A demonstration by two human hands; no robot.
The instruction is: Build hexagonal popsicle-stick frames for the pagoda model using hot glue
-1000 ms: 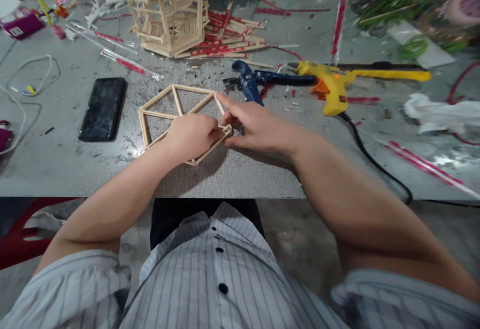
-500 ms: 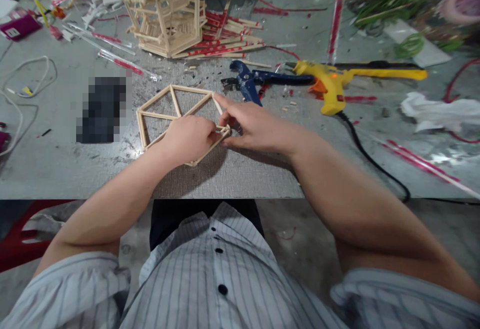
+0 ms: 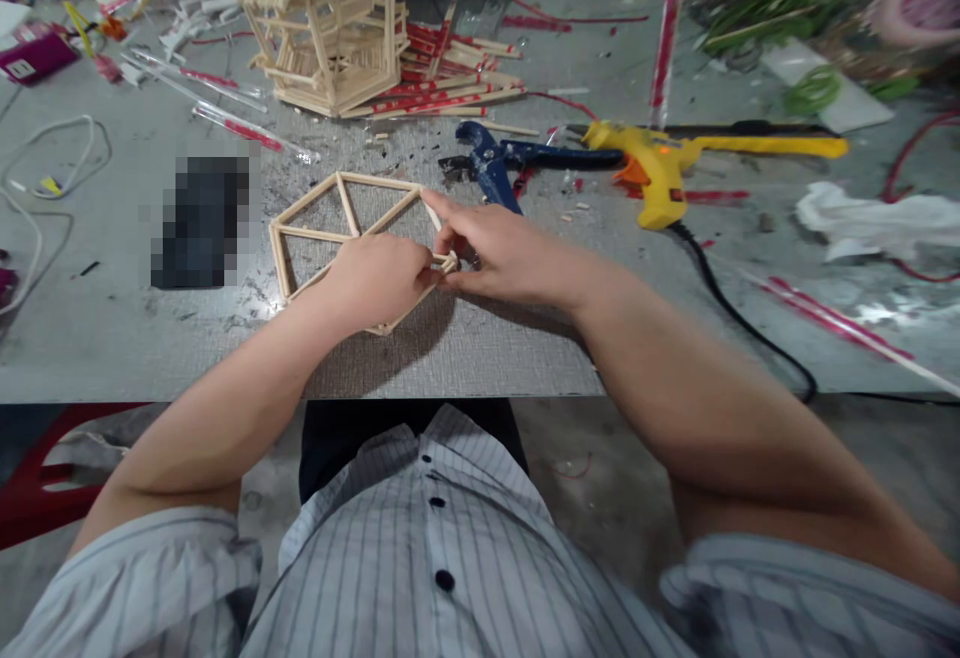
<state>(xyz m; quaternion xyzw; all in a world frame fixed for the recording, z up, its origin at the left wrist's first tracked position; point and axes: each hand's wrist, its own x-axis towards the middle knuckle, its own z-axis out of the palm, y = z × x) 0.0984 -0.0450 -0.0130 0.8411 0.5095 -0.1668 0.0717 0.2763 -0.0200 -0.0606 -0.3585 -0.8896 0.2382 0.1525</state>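
A hexagonal frame of pale wooden sticks (image 3: 311,234), with spokes meeting at its middle, is in front of me near the table edge. My left hand (image 3: 382,278) lies over its near part, fingers closed on a spoke by the right corner. My right hand (image 3: 499,253) grips that same right corner from outside, thumb below and index finger stretched along the outer stick toward the far right corner. The fingers hide part of the joint between them. My left hand also covers the centre and some of the near sticks.
A stick-built pavilion model (image 3: 330,48) stands at the back beside red-tipped sticks (image 3: 457,88). Blue cutters (image 3: 487,158) and a yellow glue gun (image 3: 661,178) with a black cord lie to the right. A blurred-out dark object (image 3: 199,223) lies left, near a white cable (image 3: 64,218).
Both hands keep their hold on the right corner of the frame, with only slight finger movement. The whole view has shifted a little.
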